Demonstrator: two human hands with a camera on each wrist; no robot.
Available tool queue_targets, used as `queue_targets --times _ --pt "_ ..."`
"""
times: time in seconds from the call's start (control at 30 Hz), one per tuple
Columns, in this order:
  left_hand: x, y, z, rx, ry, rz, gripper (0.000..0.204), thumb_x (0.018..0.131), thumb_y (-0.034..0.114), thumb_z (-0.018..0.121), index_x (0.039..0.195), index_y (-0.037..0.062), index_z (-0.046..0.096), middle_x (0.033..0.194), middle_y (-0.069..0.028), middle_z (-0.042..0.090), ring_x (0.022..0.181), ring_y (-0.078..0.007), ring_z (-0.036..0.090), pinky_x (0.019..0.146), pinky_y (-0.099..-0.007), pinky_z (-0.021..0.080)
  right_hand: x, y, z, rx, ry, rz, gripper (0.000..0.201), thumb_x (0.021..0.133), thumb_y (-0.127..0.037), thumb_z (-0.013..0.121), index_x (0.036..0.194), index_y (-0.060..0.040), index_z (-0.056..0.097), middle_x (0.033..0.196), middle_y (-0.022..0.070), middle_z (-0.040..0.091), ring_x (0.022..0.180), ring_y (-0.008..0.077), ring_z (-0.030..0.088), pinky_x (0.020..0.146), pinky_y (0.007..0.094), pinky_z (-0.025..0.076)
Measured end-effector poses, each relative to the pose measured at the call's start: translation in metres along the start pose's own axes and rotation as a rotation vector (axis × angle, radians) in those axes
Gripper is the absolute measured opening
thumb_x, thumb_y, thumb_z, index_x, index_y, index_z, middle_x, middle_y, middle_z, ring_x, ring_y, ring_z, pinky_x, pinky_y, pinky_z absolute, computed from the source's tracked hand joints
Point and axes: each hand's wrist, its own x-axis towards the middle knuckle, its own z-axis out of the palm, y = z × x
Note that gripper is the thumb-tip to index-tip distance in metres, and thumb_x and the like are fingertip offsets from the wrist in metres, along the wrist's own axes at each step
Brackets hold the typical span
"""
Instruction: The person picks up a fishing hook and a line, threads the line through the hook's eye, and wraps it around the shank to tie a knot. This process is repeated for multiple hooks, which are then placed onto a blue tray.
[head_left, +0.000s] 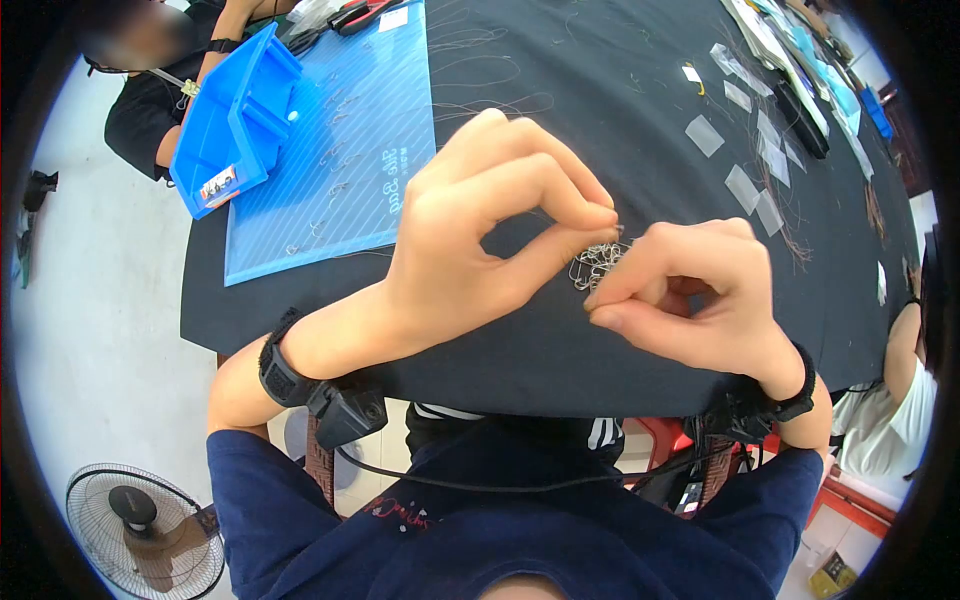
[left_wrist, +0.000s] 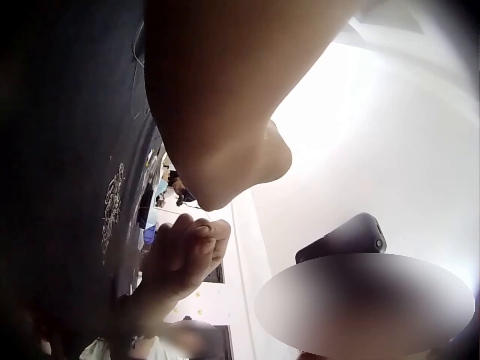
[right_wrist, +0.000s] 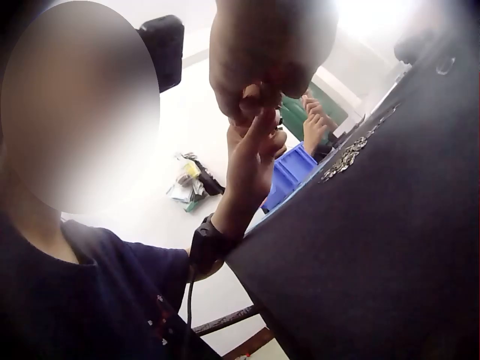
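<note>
In the head view the left hand (head_left: 465,215) pinches something tiny between thumb and fingertips, too small to identify. Close beside it, the right hand (head_left: 695,290) has its thumb and index finger pressed together; whether a thing is between them cannot be seen. A small pile of silvery metal hooks or clips (head_left: 594,262) lies on the black tabletop, seen between and behind both hands. The same pile (right_wrist: 346,157) shows on the dark cloth in the right wrist view, away from the raised hands.
A blue bin (head_left: 240,125) stands on a translucent blue sheet (head_left: 345,180) with rows of small hooks at the left. Clear plastic pieces (head_left: 704,136) and thin strands lie at the right. Another person's arm reaches in at the upper left. A fan (head_left: 145,530) stands lower left.
</note>
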Motion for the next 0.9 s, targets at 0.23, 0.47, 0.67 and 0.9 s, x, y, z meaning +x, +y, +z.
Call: queue_targets --times 0.23,0.47,0.67,0.9 --pt "0.002 0.007 0.006 0.028 -0.075 0.097 0.019 0.061 0.003 0.080 0.073 0.0086 0.066 0.079 -0.0033 0.066 0.064 -0.0141 0.051 0.057 -0.0269 0.034 0.001 -0.005 -0.015 -0.159 0.214 0.127 0.006 0.083 0.000 0.062 0.088 0.0025 0.061 0.076 0.0022 0.060 0.060 0.0011 0.049 0.053 0.0163 0.036" --pt "0.007 0.010 -0.002 -0.103 -0.078 0.143 0.017 0.066 0.001 0.079 0.075 0.0072 0.066 0.084 -0.0050 0.066 0.066 -0.0119 0.052 0.058 -0.0234 0.036 0.007 0.018 0.006 0.049 0.228 0.105 0.006 0.083 -0.006 0.066 0.087 -0.0033 0.063 0.054 -0.0070 0.049 0.050 -0.0021 0.038 0.045 0.0173 0.027" --pt "0.001 0.006 -0.010 -0.008 0.012 0.011 0.015 0.075 -0.004 0.072 0.083 0.0035 0.063 0.091 -0.0087 0.062 0.072 -0.0093 0.055 0.053 -0.0168 0.038 0.001 0.009 0.008 0.080 0.053 0.148 0.005 0.082 -0.006 0.067 0.081 -0.0039 0.063 0.049 -0.0062 0.043 0.045 -0.0002 0.032 0.044 0.0205 0.023" --pt "0.006 0.001 -0.006 0.138 0.002 0.093 0.015 0.071 -0.005 0.073 0.078 0.0060 0.065 0.087 -0.0058 0.064 0.070 -0.0122 0.055 0.056 -0.0211 0.038 0.001 -0.010 -0.003 -0.080 0.012 -0.034 0.005 0.078 0.000 0.067 0.081 -0.0015 0.064 0.053 -0.0028 0.052 0.044 0.0003 0.040 0.044 0.0192 0.028"
